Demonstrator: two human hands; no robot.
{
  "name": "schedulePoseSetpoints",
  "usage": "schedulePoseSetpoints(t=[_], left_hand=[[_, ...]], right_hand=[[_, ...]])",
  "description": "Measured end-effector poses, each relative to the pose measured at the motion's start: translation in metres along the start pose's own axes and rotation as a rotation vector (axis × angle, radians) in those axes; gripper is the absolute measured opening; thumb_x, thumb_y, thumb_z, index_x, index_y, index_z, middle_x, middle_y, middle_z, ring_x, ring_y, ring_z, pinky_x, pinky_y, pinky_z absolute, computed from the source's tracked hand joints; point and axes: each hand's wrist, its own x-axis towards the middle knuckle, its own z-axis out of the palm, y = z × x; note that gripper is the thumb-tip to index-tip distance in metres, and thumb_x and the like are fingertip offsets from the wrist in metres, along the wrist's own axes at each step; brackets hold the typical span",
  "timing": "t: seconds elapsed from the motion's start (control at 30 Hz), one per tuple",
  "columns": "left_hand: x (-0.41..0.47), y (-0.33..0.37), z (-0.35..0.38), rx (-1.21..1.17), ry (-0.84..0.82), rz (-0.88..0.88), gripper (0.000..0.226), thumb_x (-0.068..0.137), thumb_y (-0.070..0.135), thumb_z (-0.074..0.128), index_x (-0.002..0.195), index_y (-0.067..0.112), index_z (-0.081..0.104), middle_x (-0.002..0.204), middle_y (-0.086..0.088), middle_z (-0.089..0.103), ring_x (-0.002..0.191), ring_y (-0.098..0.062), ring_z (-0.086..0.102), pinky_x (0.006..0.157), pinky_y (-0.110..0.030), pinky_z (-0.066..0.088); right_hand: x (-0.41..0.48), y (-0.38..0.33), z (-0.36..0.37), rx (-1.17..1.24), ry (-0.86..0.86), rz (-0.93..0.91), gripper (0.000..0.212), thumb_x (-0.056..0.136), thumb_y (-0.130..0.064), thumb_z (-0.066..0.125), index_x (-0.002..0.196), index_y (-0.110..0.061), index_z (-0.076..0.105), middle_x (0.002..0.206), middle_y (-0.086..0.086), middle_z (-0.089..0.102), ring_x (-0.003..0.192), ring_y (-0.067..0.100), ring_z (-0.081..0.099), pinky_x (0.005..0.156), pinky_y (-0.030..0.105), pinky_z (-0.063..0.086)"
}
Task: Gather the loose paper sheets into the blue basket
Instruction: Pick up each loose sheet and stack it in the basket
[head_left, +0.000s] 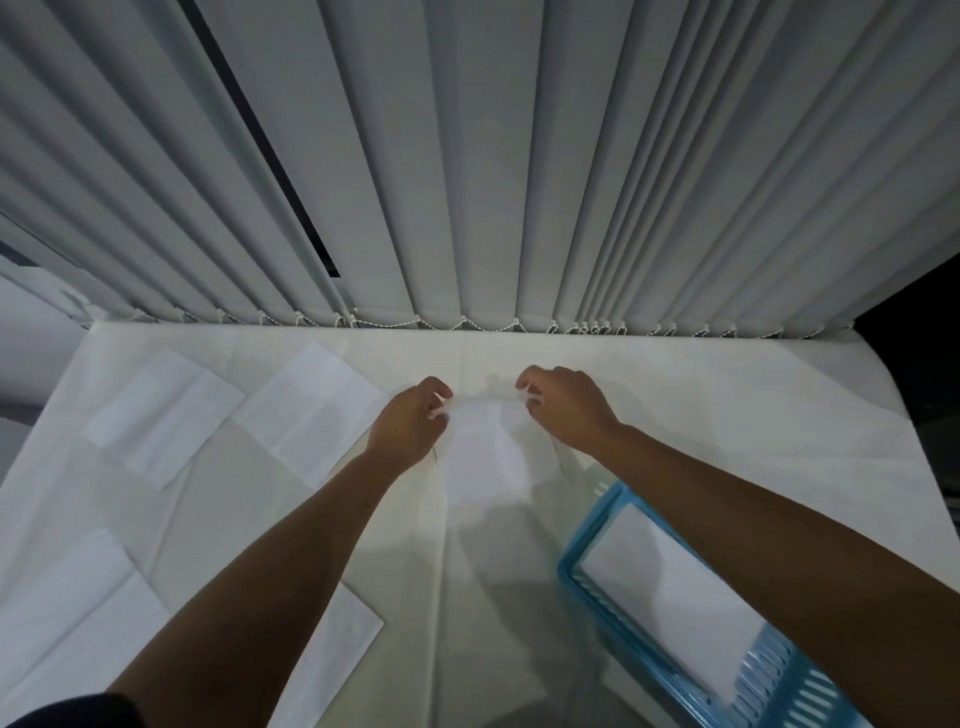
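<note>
A white paper sheet hangs lifted above the middle of the table, pinched at its two far corners. My left hand grips its left corner and my right hand grips its right corner. The blue basket stands at the near right, partly under my right forearm, with a white sheet lying inside it. Loose sheets lie on the table: one at the far left, one beside it, one at the near left, and one under my left forearm.
The table is covered with a white cloth. Vertical white blinds hang right behind its far edge, with a beaded chain along their bottom. The table's right edge drops into a dark area.
</note>
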Motion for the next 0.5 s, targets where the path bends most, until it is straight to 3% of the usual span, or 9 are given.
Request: schedulePoseSetpoints(t=[0.17, 0.3, 0.5], left_hand=[[-0.028, -0.008, 0.009, 0.163, -0.042, 0.136, 0.011, 0.085, 0.023, 0.062, 0.096, 0.022, 0.065, 0.094, 0.002, 0.064, 0.095, -0.018, 0.059, 0.082, -0.033, 0.048], [-0.047, -0.008, 0.019, 0.319, -0.114, 0.220, 0.017, 0.088, 0.026, 0.055, 0.100, 0.022, 0.067, 0.105, 0.000, 0.062, 0.104, -0.021, 0.056, 0.084, -0.031, 0.044], [-0.060, -0.003, 0.023, 0.351, -0.103, 0.142, 0.027, 0.087, 0.050, 0.051, 0.095, 0.030, 0.066, 0.103, 0.010, 0.065, 0.106, -0.011, 0.053, 0.089, -0.027, 0.042]], right_hand=[[-0.036, 0.000, 0.007, -0.249, -0.038, -0.136, 0.022, 0.088, -0.021, 0.048, 0.093, -0.023, 0.070, 0.090, -0.003, 0.072, 0.093, 0.023, 0.060, 0.084, 0.035, 0.037], [-0.055, 0.005, 0.012, -0.367, -0.104, -0.148, 0.025, 0.088, -0.026, 0.046, 0.093, -0.023, 0.070, 0.093, -0.003, 0.071, 0.098, 0.023, 0.057, 0.089, 0.036, 0.035], [-0.066, 0.009, 0.014, -0.427, -0.199, -0.085, 0.040, 0.089, -0.044, 0.039, 0.092, -0.025, 0.074, 0.092, 0.000, 0.070, 0.100, 0.019, 0.055, 0.099, 0.038, 0.031]])
